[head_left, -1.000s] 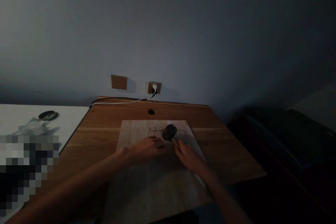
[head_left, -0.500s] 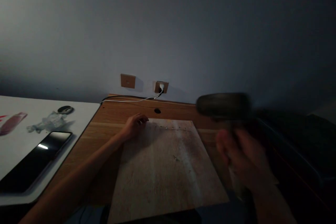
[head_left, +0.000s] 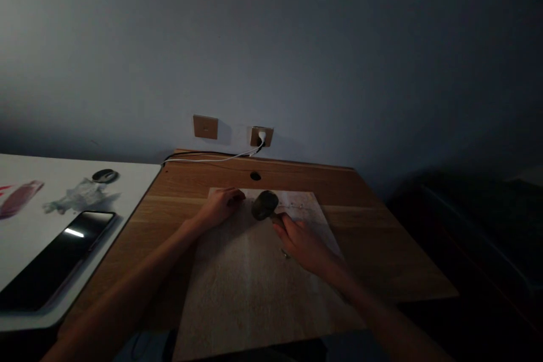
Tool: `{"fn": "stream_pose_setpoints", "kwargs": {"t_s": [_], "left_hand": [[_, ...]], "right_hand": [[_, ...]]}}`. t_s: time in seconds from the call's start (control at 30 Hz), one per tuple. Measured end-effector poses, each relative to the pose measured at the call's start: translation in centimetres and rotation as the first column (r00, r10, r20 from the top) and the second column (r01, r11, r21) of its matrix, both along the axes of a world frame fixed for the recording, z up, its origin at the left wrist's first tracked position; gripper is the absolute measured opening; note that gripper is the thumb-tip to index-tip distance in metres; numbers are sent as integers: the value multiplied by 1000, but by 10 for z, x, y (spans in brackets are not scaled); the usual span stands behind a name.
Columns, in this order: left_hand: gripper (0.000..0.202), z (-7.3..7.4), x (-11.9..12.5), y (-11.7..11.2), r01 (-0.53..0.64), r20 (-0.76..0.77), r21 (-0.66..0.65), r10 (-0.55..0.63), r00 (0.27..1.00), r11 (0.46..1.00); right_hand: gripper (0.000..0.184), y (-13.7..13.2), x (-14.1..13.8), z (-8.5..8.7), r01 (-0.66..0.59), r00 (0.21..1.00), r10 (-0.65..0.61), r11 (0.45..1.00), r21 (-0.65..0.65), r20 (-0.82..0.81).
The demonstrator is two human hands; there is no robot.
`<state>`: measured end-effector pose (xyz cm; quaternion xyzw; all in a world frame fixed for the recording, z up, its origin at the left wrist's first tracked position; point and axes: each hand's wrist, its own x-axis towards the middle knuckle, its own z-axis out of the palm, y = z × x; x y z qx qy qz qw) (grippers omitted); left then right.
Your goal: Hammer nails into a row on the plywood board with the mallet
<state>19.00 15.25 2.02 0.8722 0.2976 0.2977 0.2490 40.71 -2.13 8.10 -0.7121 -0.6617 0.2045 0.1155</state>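
The right hand [head_left: 302, 242] is clamped around the short handle of a mallet [head_left: 264, 205]. Its dark, rounded, drum-shaped head sits just beyond the knuckles, low at the board [head_left: 250, 288]; contact is unclear. The left hand [head_left: 220, 207] rests left of that head on the board's far edge, fingers curled in. Whether they pinch anything is too dark to tell. The board is a pale, flat, matt wooden rectangle on a browner desk [head_left: 373, 249]. Tiny nails [head_left: 300, 204] dot a row beyond the right hand.

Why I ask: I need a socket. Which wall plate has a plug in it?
The right wall plate, holding the white plug; the left wall plate has none.
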Motion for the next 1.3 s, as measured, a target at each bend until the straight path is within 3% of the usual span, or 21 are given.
{"fn": "stream_pose_setpoints", "kwargs": {"t_s": [0.13, 0.43, 0.6, 0.7, 0.9, 1.03, 1.17, 1.3], "left_hand": [[30, 1, 2, 0, -11, -7, 16, 11, 1000, 1000], [34, 5, 9, 1, 62, -113, 36, -57, 992, 997], [25, 2, 9, 9, 113, -51, -16, -114, 992, 993], [20, -2, 7, 13, 129, -11, -29, -130, 991, 991], [42, -3, 7, 11, 102, 6, -101, -102, 995, 990], [43, -4, 7, 12, 117, 17, -99, -116, 993, 988], [35, -5, 7, 12, 122, 35, -84, -119, 992, 989], [42, -4, 7, 11, 104, 23, -107, -102, 994, 989]], "right_hand": [[37, 2, 3, -7, -3, 1000, 4, 998, -65, 17], [39, 1, 11, -28, -12, 998, 11, 1000, -23, -57], [40, -1, 11, -30, -1, 997, -2, 999, -32, -71], [39, -1, 14, -28, -3, 996, -1, 999, -42, -93], [27, 8, 6, -9, 30, 964, -32, 999, -12, -266], [31, 18, -9, 7, 83, 940, -66, 996, 38, -336], [36, 26, -18, 13, 68, 957, -37, 993, 98, -288], [36, 29, -22, 3, 59, 986, -46, 996, 74, -161]]}}
